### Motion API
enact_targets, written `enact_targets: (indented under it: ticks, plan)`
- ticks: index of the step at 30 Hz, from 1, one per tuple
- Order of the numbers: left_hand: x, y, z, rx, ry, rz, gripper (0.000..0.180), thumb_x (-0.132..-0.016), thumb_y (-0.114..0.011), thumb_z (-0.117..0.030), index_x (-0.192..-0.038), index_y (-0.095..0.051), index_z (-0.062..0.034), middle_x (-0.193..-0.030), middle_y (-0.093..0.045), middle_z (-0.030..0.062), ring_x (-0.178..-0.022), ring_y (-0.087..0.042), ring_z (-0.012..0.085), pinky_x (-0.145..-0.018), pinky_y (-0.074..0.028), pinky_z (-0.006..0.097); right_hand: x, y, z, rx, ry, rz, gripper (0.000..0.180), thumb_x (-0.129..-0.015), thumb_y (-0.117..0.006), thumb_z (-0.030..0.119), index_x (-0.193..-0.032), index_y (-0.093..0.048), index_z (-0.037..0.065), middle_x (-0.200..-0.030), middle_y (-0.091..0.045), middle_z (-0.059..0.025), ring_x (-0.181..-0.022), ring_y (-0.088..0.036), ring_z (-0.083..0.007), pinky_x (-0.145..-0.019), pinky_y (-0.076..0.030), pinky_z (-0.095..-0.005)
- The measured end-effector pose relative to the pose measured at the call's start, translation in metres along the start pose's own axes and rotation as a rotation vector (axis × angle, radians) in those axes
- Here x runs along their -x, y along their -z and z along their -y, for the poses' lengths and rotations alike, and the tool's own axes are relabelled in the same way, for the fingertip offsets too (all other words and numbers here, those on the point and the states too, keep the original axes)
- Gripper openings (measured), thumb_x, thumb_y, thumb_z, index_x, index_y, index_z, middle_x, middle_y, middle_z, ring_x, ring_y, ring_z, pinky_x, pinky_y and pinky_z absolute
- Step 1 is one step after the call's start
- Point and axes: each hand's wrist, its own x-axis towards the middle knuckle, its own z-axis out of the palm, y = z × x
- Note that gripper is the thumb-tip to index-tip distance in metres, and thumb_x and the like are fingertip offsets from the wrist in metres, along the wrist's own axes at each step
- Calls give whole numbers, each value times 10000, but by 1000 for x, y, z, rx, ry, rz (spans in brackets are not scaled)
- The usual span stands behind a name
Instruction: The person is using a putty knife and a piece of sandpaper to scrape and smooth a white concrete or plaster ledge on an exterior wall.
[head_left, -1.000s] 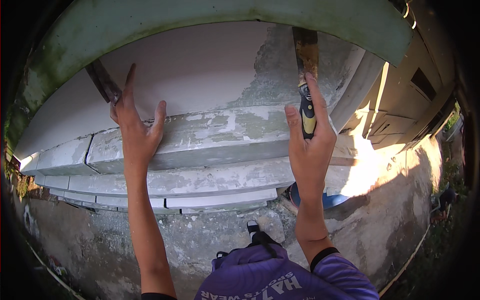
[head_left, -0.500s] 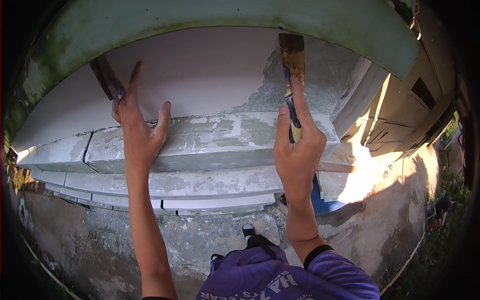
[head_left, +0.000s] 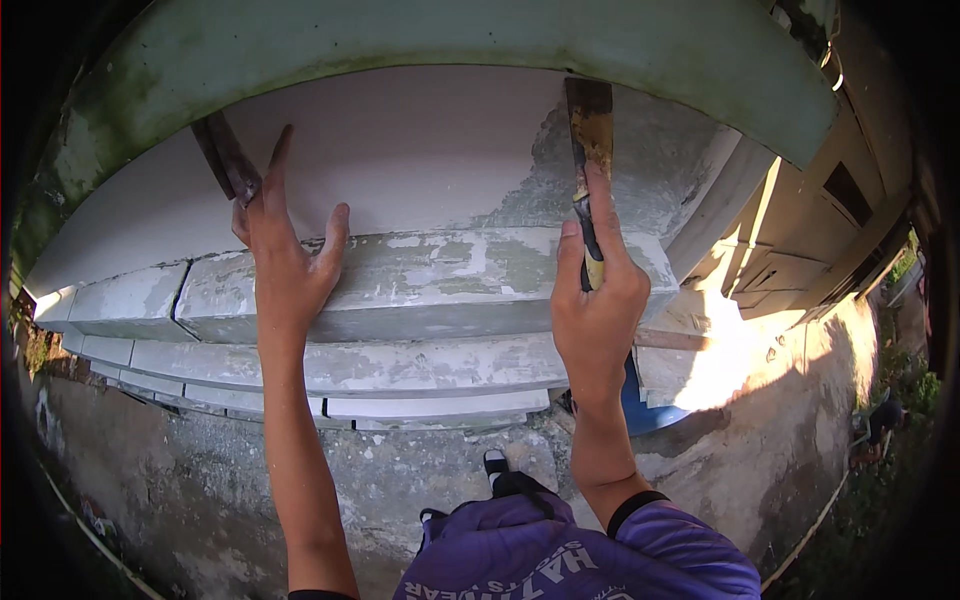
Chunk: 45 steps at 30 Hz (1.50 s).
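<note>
Putty knife [head_left: 590,150]: a flat metal blade, rust-brown and smeared with grey filler, set on a dark handle with a yellow band. It stands nearly upright at the right of the scene, blade tip against the upper edge of the white wall panel [head_left: 400,150], where a patch of rough grey filler [head_left: 640,170] spreads across the surface.

Left side: a second scraper [head_left: 228,160], dark and narrow, leans slantwise against the panel. The left hand [head_left: 285,260] is partly spread, palm on the moulding ledge [head_left: 420,285], index finger extended up along the scraper's blade and thumb splayed to the right. The handle is hidden behind the hand, so whether the fingers grip it cannot be determined.

Centre: the ledge is a stepped concrete moulding, white with grey and greenish worn patches, with a vertical joint left of the left hand. Lower steps run beneath it down to rough grey ground [head_left: 400,480].

Right side: the right hand [head_left: 598,310] is closed around the putty knife handle, index finger laid straight along the blade shank. A blue container [head_left: 640,405] shows partly behind the right wrist. Sunlit wall panels [head_left: 790,260] lie far right.

Above: a green-stained curved overhang [head_left: 450,30] spans the scene.
</note>
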Motion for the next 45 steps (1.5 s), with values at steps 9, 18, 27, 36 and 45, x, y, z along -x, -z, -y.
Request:
enact_targets:
  ticks: [9, 18, 27, 36, 45]
  plan:
    - [0, 0, 0, 34, -6, 21, 781, -880, -716, -269, -1560, -346, -168, -1585, -387, 140, -1465, -317, 345, -1217, -108, 506, -6, -4, 6, 15, 53, -47, 502, -958, -618, 74, -1455, -554, 97, -1126, -729, -220, -911, -753, -348, -747, -560, -369]
    - [-2, 3, 1, -26, -7, 33, 771, -907, -694, -309, -1574, -334, -171, -1602, -372, 136, -1473, -332, 318, -1220, -165, 470, -10, -4, 9, 43, -8, -33, 500, -958, -620, 81, -1453, -563, 128, -1139, -726, -216, -910, -754, -345, -764, -564, -368]
    - [0, 2, -1, 46, 18, 57, 776, -884, -716, -247, -1568, -353, -201, -1564, -348, 258, -1497, -248, 389, -1218, -104, 520, 1, -2, 6, 33, -47, -11, 487, -956, -624, 80, -1439, -578, 123, -1160, -721, -211, -947, -745, -357, -767, -566, -369]
    - [-2, 6, -2, 33, 1, -3, 750, -880, -720, -222, -1553, -389, -202, -1563, -366, 249, -1489, -273, 388, -1219, -124, 505, 7, 9, 11, 30, -49, 38, 502, -964, -624, 116, -1461, -557, 139, -1142, -724, -216, -896, -750, -365, -747, -567, -380]
    - [136, 63, 75, 97, 169, -581, 510, -987, -569, -167, -1434, -434, 40, -1494, -485, 177, -1391, -418, 320, -1192, -249, 485, 12, 6, -12, 20, 61, -24, 534, -946, -646, 124, -1467, -560, 196, -882, -753, -157, -691, -734, -277, -632, -547, -374]
